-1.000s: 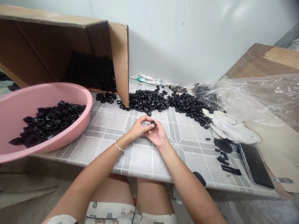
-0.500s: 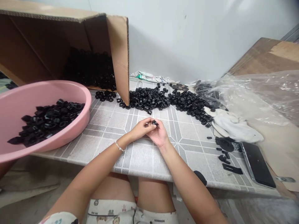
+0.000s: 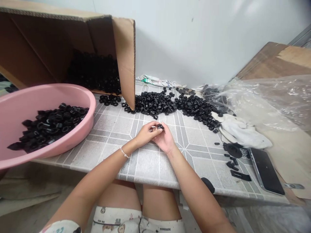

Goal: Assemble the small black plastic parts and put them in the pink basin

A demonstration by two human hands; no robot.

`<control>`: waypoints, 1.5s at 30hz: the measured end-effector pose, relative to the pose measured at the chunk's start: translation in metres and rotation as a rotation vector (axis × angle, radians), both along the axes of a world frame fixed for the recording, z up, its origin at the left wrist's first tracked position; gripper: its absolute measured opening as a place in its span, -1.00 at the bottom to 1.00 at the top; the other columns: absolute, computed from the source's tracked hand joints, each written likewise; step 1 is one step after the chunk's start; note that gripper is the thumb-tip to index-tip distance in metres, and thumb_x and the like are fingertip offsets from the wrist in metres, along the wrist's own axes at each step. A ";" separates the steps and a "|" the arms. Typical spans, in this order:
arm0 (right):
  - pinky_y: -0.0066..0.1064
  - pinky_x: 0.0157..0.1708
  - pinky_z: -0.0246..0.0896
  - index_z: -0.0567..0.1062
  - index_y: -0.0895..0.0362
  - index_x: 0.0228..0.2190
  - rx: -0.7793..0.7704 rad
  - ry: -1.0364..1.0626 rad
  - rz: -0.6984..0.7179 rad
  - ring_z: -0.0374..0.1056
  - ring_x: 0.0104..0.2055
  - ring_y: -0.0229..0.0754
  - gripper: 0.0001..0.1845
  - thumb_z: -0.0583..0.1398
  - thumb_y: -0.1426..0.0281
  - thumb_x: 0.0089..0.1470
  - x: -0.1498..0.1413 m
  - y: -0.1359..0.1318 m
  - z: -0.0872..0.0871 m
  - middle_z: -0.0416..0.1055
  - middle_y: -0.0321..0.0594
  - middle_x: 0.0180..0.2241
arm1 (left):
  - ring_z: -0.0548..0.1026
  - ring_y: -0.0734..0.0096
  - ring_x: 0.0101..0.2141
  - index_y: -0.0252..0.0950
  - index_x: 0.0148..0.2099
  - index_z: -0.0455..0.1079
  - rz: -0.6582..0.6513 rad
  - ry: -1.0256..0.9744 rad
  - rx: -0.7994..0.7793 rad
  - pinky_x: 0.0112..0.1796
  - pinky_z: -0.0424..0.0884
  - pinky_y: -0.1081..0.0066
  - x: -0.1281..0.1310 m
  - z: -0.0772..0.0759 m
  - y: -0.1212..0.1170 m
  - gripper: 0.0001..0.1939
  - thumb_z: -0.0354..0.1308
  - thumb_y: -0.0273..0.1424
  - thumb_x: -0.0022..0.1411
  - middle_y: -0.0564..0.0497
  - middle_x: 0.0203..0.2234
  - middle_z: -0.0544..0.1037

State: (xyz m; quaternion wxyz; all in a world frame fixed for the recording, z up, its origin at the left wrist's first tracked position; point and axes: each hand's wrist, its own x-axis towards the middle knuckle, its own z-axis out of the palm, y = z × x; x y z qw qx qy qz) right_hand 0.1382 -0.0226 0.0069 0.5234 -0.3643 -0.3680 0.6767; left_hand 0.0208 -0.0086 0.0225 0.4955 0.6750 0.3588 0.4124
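Observation:
A small black plastic part [image 3: 160,126], ring-like but too small to make out fully, is pinched between my two hands above the table's middle. My left hand [image 3: 146,133] has its thumb and fingers closed on the part from the left. Palm turned up, my right hand [image 3: 165,139] grips it from the right with bent fingers, partly hidden behind the left. Beyond the hands lie a heap of black plastic rings [image 3: 153,103] and, to its right, a heap of smaller black pieces [image 3: 198,108].
A pink basin [image 3: 82,136] with black rings stands at left. Behind it a cardboard box [image 3: 125,61] lies on its side, black parts inside. At right are a white glove [image 3: 239,131], a phone [image 3: 266,171], loose black pieces [image 3: 232,165] and clear plastic film [image 3: 267,100].
The black part has turned slightly between my fingers. Both hands stay in nearly the same place, and the view has shifted a little.

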 end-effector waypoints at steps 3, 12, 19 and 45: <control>-0.35 -0.50 0.24 0.33 0.07 -0.51 -0.015 -0.103 -0.070 0.32 -0.52 -0.17 -0.37 -0.06 -0.24 0.01 0.004 0.003 -0.007 0.31 -0.28 -0.62 | 0.45 0.27 -0.17 -0.31 -0.13 0.40 0.060 -0.009 0.024 -0.09 0.35 0.31 -0.002 -0.002 0.002 -0.71 0.19 -0.27 0.12 -0.05 -0.22 0.51; -0.38 -0.38 0.25 0.50 0.12 -0.32 0.097 -0.120 -0.331 0.36 -0.46 -0.27 -0.57 0.15 0.01 0.02 0.020 0.005 0.002 0.50 -0.24 -0.36 | 0.47 0.32 -0.16 -0.30 -0.11 0.39 0.130 0.037 0.087 -0.09 0.38 0.29 -0.002 -0.009 0.009 -0.73 0.20 -0.33 0.12 -0.05 -0.19 0.52; -0.36 -0.27 0.32 0.47 0.09 -0.41 0.084 0.075 -0.305 0.39 -0.41 -0.28 -0.68 0.20 0.08 0.04 0.018 0.003 0.004 0.49 -0.28 -0.37 | 0.49 0.31 -0.19 -0.32 -0.15 0.38 0.124 -0.093 -0.028 -0.10 0.39 0.28 -0.004 -0.015 0.017 -0.69 0.25 -0.29 0.08 -0.06 -0.22 0.53; -0.27 -0.25 0.29 0.31 0.05 -0.32 0.355 -0.715 -0.241 0.41 -0.36 -0.15 -0.72 0.06 0.10 0.13 0.021 0.000 -0.009 0.43 -0.26 -0.36 | 0.46 0.32 -0.20 -0.37 -0.20 0.41 -0.121 -0.078 -0.233 -0.07 0.32 0.30 -0.011 -0.011 0.019 -0.65 0.22 -0.17 0.11 -0.06 -0.28 0.51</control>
